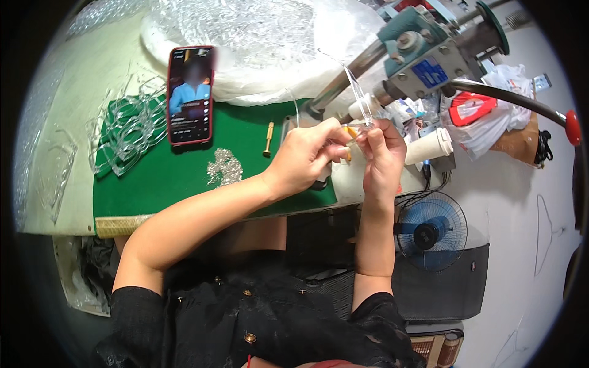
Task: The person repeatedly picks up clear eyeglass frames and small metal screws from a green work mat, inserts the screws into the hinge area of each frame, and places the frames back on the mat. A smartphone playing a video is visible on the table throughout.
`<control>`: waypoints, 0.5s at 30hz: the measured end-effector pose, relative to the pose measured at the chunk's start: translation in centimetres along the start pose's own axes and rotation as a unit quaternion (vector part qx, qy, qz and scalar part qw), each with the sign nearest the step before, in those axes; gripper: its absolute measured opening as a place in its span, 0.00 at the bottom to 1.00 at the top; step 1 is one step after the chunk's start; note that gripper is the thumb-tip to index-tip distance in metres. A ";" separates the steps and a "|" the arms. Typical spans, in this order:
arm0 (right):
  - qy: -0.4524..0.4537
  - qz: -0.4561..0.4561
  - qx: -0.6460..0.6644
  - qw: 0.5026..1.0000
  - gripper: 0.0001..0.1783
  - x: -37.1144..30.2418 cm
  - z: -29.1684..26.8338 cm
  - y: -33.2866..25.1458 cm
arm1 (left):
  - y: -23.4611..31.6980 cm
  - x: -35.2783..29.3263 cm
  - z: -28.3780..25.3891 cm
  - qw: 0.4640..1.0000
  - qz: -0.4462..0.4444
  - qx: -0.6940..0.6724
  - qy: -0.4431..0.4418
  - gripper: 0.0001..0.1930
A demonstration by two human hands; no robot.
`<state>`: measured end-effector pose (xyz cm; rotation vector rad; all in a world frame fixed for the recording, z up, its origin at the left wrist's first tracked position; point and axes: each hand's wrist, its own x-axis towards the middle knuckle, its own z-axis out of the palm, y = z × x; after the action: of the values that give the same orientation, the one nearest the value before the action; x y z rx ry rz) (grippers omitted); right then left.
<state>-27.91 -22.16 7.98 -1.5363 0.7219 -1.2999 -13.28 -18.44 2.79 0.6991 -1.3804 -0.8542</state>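
My left hand [305, 154] and my right hand [383, 154] meet in front of a bench press [417, 58]. The right fingers pinch a clear plastic eyeglass part [363, 103], whose thin arms stick up toward the press. The left fingers are closed close to its lower end; what they hold is too small to name. Something yellow [351, 132] shows between the two hands. Left of them, a small brass screwdriver-like tool [269, 140] and a pile of tiny silvery metal pieces [225, 168] lie on the green mat [147, 195].
A heap of clear eyeglass frames [130, 126] lies left of a red-cased phone [191, 95] playing a video. Behind sits a large clear plastic bag [264, 46]. The press lever [512, 101] reaches right, over plastic bags. A blue fan [431, 232] stands below the table edge.
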 end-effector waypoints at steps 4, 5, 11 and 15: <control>0.014 -0.013 -0.034 0.999 0.09 0.8 -1.4 0.2 | 0.2 1.2 1.2 1.000 -0.006 -0.003 0.011 0.05; 0.024 -0.003 -0.031 0.999 0.10 0.9 -1.4 0.2 | 0.1 1.3 1.3 1.000 -0.014 -0.007 0.013 0.05; 0.016 -0.014 -0.017 1.000 0.06 1.9 -2.2 1.3 | -1.0 2.2 1.7 0.999 -0.017 -0.016 0.022 0.05; 0.178 -0.253 -0.046 0.950 0.09 4.2 -3.9 -1.9 | -1.5 2.3 1.5 0.998 -0.030 -0.039 0.028 0.05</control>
<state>-30.83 -26.29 11.20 -1.6432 0.6357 -1.9879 -14.98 -21.06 2.91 0.7008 -1.2745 -0.9244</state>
